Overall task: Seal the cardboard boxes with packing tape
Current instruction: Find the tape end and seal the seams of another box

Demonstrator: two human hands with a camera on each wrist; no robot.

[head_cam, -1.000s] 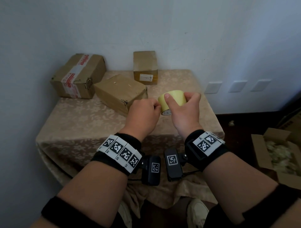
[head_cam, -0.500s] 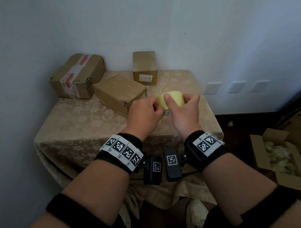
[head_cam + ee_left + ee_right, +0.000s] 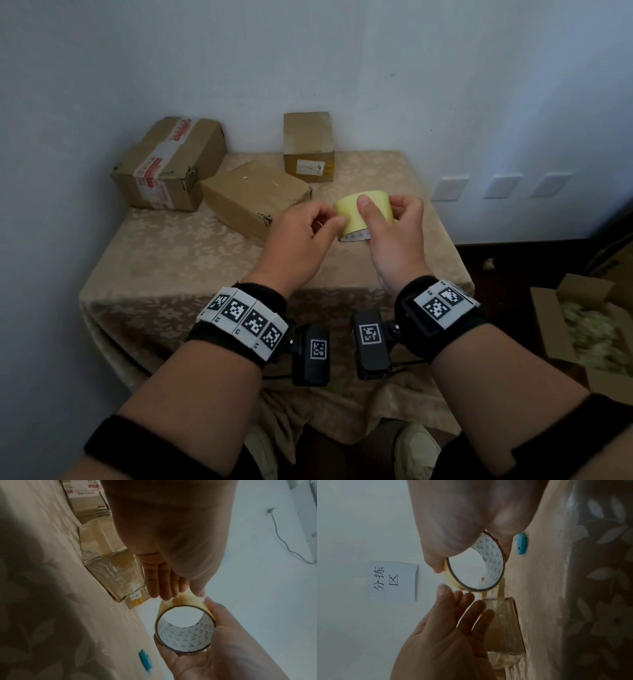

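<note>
A yellowish packing tape roll (image 3: 382,204) (image 3: 187,635) (image 3: 493,561) is held above the table's middle by my right hand (image 3: 387,236) (image 3: 214,649) (image 3: 453,527), thumb on top and fingers round its far side. My left hand (image 3: 334,221) (image 3: 181,595) (image 3: 453,615) is at the roll's left side, thumb and fingertips pinching its outer layer. Three cardboard boxes stand behind: one with red-printed tape (image 3: 168,164) at the left, a flat one (image 3: 253,195) just left of my hands, and a small upright one (image 3: 308,147) against the wall.
A beige patterned cloth covers the table (image 3: 171,267). A small blue tool (image 3: 145,660) (image 3: 520,543) lies on it under my hands. An open carton with filler (image 3: 582,325) sits on the floor at the right. Walls close in the back and left.
The roll stays in my right hand at about the same spot. My left fingertips have shifted slightly along the roll's left side.
</note>
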